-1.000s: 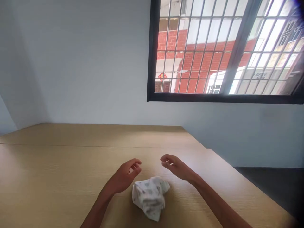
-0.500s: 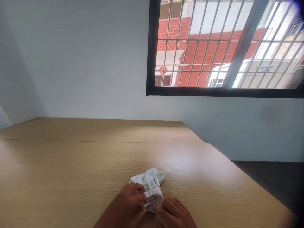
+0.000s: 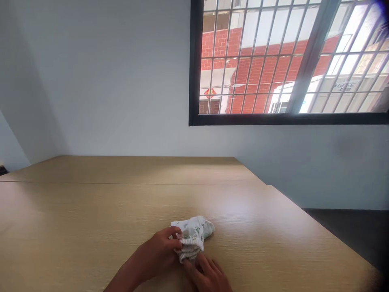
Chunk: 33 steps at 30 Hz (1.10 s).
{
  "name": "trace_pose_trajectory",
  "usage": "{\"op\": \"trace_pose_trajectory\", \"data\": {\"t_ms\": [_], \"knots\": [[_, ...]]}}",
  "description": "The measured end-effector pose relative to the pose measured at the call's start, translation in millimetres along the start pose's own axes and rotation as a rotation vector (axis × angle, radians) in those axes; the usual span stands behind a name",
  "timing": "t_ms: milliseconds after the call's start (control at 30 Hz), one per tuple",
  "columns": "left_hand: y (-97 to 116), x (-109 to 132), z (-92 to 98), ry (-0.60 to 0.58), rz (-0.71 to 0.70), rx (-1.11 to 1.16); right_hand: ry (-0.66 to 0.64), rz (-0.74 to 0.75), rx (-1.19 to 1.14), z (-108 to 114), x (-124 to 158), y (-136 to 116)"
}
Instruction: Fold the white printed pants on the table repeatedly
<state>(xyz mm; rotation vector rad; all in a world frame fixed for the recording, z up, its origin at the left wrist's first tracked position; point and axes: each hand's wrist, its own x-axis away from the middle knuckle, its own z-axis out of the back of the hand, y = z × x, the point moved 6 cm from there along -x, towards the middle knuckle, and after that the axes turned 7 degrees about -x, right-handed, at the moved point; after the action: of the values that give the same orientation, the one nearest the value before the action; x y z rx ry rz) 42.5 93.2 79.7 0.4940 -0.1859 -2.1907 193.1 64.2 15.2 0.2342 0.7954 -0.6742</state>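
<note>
A folded white garment (image 3: 193, 233) with a small green print lies on the wooden table, close to me. Its gathered elastic edge (image 3: 190, 247) faces my way, with several layers stacked. My left hand (image 3: 162, 249) grips the left side of the garment, fingers bent over its top and edge. At the near right corner, my right hand (image 3: 208, 272) has its thumb and fingers closed on the lower layers by the elastic. The fingertips of my right hand are partly hidden.
The wide wooden table (image 3: 106, 219) has a seam across its far part and a slanting right edge. Behind it rises a pale wall (image 3: 121, 81) with a black-framed, barred window (image 3: 258, 117). Dark floor (image 3: 340, 231) shows at the right.
My right hand has moved left and in against the garment's near edge. The garment's elastic edge has turned slightly and sits more bunched. The camera view has shifted a little.
</note>
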Motion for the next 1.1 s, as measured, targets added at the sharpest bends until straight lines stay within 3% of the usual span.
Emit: {"op": "trace_pose_trajectory", "data": {"t_ms": [200, 300, 400, 533, 633, 700, 733, 800, 933, 1000, 1100], "knots": [[-9.1, -4.3, -17.2, 0.089, -0.012, 0.007, -0.163, -0.214, -0.007, -2.4, -10.8, -0.8], [5.1, -0.3, -5.7, 0.086, 0.007, 0.028, -0.215, -0.381, -0.197, 12.3, -24.7, -1.5], [31.4, 15.1, 38.7, 0.006, -0.008, 0.112, -0.315, -0.406, -0.543, 60.3, -41.7, -3.8], [71.2, 33.2, 131.8, -0.031, -0.164, 0.379, -0.419, -0.402, -0.771, 164.3, -72.0, 0.3], [86.6, 20.5, 181.4, -0.112, -0.300, 0.514, -0.376, -0.228, -0.713, 230.7, -117.5, 1.7], [79.2, -4.3, 194.3, -0.152, -0.323, 0.495, -0.303, -0.111, -0.554, 249.4, -150.8, 12.4], [67.6, -20.8, 195.1, -0.141, -0.286, 0.456, -0.290, -0.080, -0.488, 247.2, -164.4, 22.9], [32.5, -56.2, 185.8, -0.076, -0.133, 0.340, -0.331, -0.066, -0.412, 220.4, -180.4, 54.6], [-30.4, -100.1, 133.4, 0.123, 0.208, 0.186, -0.429, -0.257, -0.247, 121.9, -163.7, 143.4], [-32.5, -98.3, 97.4, 0.229, 0.338, 0.113, -0.435, -0.329, -0.152, 77.3, -143.2, 174.7], [9.7, -81.1, 35.0, 0.207, 0.308, 0.064, -0.419, -0.284, -0.072, 35.6, -127.6, 187.4]]}}
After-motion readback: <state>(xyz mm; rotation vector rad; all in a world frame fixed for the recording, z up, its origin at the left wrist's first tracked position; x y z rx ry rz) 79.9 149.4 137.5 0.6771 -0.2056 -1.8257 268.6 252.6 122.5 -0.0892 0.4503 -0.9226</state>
